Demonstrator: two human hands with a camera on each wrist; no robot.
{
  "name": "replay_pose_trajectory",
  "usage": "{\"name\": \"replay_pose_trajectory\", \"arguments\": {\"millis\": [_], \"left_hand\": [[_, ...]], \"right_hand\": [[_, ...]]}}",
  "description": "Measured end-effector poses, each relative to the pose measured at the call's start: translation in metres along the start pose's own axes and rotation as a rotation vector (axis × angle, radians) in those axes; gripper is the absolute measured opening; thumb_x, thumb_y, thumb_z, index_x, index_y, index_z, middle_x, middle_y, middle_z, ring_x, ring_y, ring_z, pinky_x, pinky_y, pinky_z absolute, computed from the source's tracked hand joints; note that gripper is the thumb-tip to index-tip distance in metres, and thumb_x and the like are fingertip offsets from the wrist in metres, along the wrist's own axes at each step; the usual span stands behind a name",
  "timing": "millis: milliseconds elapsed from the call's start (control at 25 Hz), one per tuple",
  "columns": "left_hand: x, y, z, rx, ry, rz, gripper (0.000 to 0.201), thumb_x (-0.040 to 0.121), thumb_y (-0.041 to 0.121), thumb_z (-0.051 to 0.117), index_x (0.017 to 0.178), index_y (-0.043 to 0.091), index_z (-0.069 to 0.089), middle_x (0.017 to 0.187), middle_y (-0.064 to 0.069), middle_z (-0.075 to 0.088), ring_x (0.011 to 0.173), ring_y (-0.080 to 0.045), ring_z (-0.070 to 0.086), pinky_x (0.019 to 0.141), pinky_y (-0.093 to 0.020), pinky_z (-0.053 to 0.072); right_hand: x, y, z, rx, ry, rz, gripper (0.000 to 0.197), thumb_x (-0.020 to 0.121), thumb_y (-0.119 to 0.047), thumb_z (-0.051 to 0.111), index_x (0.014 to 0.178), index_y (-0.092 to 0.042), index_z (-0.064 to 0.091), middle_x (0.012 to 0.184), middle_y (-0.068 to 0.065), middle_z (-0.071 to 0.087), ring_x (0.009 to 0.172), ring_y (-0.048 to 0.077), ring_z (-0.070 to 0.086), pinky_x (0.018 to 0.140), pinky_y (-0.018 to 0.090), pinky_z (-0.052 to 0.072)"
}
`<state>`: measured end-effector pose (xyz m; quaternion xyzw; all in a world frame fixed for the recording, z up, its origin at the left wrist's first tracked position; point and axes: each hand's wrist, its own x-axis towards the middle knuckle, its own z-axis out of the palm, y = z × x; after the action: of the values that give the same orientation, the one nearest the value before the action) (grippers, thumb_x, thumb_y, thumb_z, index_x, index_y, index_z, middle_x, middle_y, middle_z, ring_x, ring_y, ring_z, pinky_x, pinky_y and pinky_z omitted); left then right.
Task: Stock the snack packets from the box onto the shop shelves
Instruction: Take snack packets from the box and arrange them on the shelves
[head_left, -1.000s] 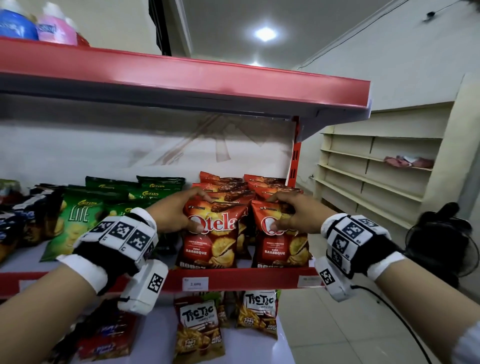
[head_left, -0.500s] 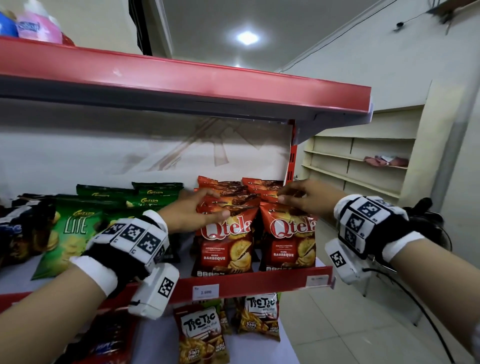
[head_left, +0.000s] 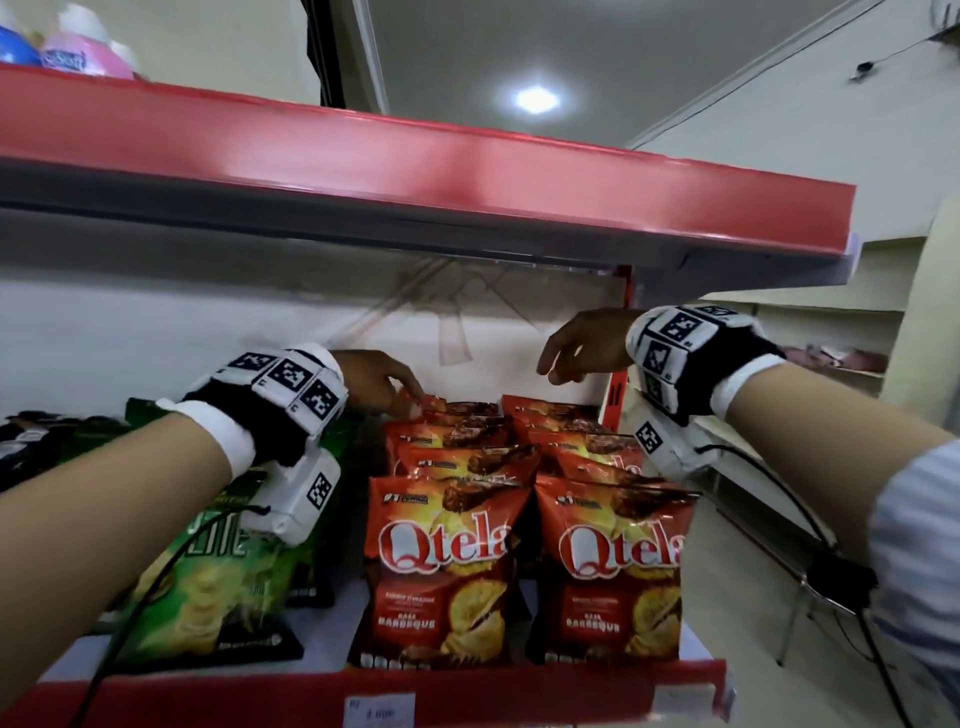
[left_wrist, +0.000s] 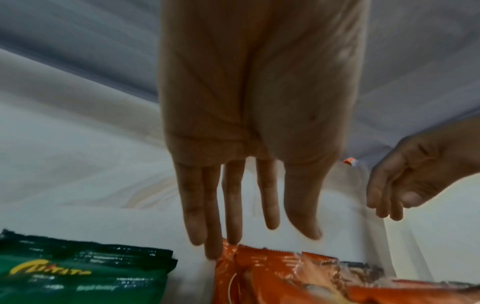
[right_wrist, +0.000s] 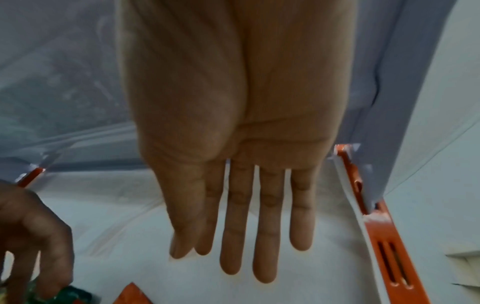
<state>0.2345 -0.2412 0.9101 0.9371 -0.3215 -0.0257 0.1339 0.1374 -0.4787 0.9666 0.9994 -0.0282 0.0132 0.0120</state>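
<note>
Packets of red Qtela barbecue snacks (head_left: 441, 561) stand in two rows on the red-edged shelf (head_left: 519, 686) in the head view, each row running from the front lip back toward the white rear wall, with green snack packets (head_left: 208, 587) just beside them on the left. The left hand (head_left: 374, 384) reaches to the back of the left red row, its fingertips touching the top edge of the rearmost packet. The right hand (head_left: 582, 343) hangs in the air above the back of the right row, fingers relaxed and pointing down, touching nothing. An upper red shelf (head_left: 467, 176) spans the frame overhead, and both wrists wear bands with black-and-white markers. From the left wrist view, the left hand (left_wrist: 249, 144) shows its palm with straight fingers (left_wrist: 231, 205) pointing down; two fingertips meet the crimped top corner of an orange-red packet (left_wrist: 272, 273), its grip released with nothing pinched. Green packets (left_wrist: 85, 273) lie to the left, and the right hand (left_wrist: 415, 174) shows at the right edge, loosely curled and empty. From the right wrist view, the right hand (right_wrist: 239, 144) is spread flat with straight fingers (right_wrist: 267, 226) over the white shelf floor, grip released, and a small red packet corner (right_wrist: 132, 296) pokes up below it. The left hand (right_wrist: 33, 236) shows at the lower left, and an orange slotted upright (right_wrist: 384, 236) stands at the right.
</note>
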Motion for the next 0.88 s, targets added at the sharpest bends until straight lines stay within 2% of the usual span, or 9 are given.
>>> {"name": "replay_pose_trajectory", "arguments": {"millis": [80, 160, 240, 320, 440, 520, 600, 760, 880], "left_hand": [[0.013, -0.004, 0.009, -0.032, -0.050, -0.023, 0.028, 0.083, 0.037, 0.069, 0.110, 0.030, 0.065, 0.111, 0.006, 0.062, 0.103, -0.016, 0.058, 0.086, -0.025, 0.046], [0.020, -0.008, 0.019, -0.146, -0.074, -0.032, 0.023, 0.081, 0.027, 0.073, 0.103, 0.023, 0.067, 0.100, 0.003, 0.065, 0.092, -0.018, 0.064, 0.072, -0.025, 0.055], [0.024, -0.010, 0.026, -0.252, -0.078, -0.048, 0.021, 0.081, 0.018, 0.073, 0.100, 0.014, 0.066, 0.090, 0.001, 0.064, 0.080, -0.020, 0.065, 0.058, -0.024, 0.058], [0.024, -0.012, 0.030, -0.328, -0.074, -0.056, 0.015, 0.081, 0.012, 0.073, 0.092, 0.013, 0.064, 0.089, -0.002, 0.063, 0.079, -0.026, 0.066, 0.053, -0.025, 0.058], [0.023, -0.011, 0.033, -0.333, -0.005, -0.045, 0.014, 0.080, 0.009, 0.074, 0.085, 0.013, 0.061, 0.086, -0.004, 0.061, 0.089, -0.040, 0.067, 0.059, -0.031, 0.058], [0.025, -0.009, 0.034, -0.282, 0.092, -0.061, 0.015, 0.078, 0.009, 0.076, 0.081, 0.014, 0.062, 0.088, -0.006, 0.061, 0.093, -0.040, 0.067, 0.067, -0.036, 0.058], [0.029, -0.008, 0.037, -0.263, 0.149, -0.077, 0.015, 0.077, 0.010, 0.077, 0.083, 0.014, 0.063, 0.092, -0.008, 0.062, 0.092, -0.037, 0.068, 0.071, -0.034, 0.058], [0.033, -0.007, 0.044, -0.136, 0.122, -0.053, 0.026, 0.081, 0.018, 0.074, 0.105, 0.010, 0.067, 0.106, -0.007, 0.063, 0.090, -0.018, 0.060, 0.055, -0.005, 0.043], [0.027, -0.007, 0.041, -0.139, 0.140, 0.004, 0.031, 0.080, 0.020, 0.074, 0.110, 0.014, 0.068, 0.107, -0.001, 0.065, 0.092, -0.012, 0.057, 0.062, -0.012, 0.044]], "right_hand": [[0.024, -0.001, 0.008, 0.007, -0.048, -0.035, 0.029, 0.091, -0.027, 0.061, 0.119, -0.020, 0.065, 0.096, 0.002, 0.070, 0.089, 0.012, 0.063, 0.087, 0.028, 0.049], [0.046, -0.005, 0.019, 0.019, -0.097, -0.053, 0.033, 0.091, -0.023, 0.060, 0.124, -0.018, 0.062, 0.113, 0.006, 0.069, 0.096, 0.017, 0.064, 0.083, 0.027, 0.051], [0.066, -0.010, 0.029, -0.026, -0.122, -0.071, 0.041, 0.089, -0.030, 0.062, 0.129, -0.022, 0.058, 0.120, 0.001, 0.065, 0.100, 0.016, 0.062, 0.087, 0.026, 0.048], [0.083, -0.017, 0.041, -0.081, -0.165, -0.100, 0.046, 0.087, -0.034, 0.065, 0.131, -0.024, 0.056, 0.119, -0.004, 0.063, 0.100, 0.010, 0.056, 0.088, 0.022, 0.042], [0.102, -0.027, 0.055, -0.150, -0.210, -0.145, 0.039, 0.086, -0.016, 0.066, 0.124, -0.016, 0.062, 0.121, 0.001, 0.064, 0.096, 0.011, 0.052, 0.075, 0.018, 0.039], [0.108, -0.028, 0.055, -0.165, -0.151, -0.169, 0.032, 0.083, -0.013, 0.068, 0.115, -0.014, 0.067, 0.108, 0.004, 0.066, 0.095, 0.015, 0.054, 0.072, 0.020, 0.039], [0.111, -0.026, 0.054, -0.124, -0.099, -0.172, 0.027, 0.081, -0.018, 0.071, 0.108, -0.017, 0.070, 0.095, -0.002, 0.065, 0.093, 0.013, 0.055, 0.075, 0.020, 0.037], [0.104, -0.022, 0.051, -0.022, -0.130, -0.130, 0.035, 0.078, -0.028, 0.075, 0.112, -0.024, 0.068, 0.101, -0.008, 0.064, 0.096, 0.010, 0.054, 0.079, 0.021, 0.039], [0.089, -0.013, 0.032, 0.111, -0.139, -0.148, 0.025, 0.080, -0.024, 0.073, 0.105, -0.027, 0.068, 0.109, -0.001, 0.070, 0.097, 0.010, 0.060, 0.075, 0.022, 0.047]]}}
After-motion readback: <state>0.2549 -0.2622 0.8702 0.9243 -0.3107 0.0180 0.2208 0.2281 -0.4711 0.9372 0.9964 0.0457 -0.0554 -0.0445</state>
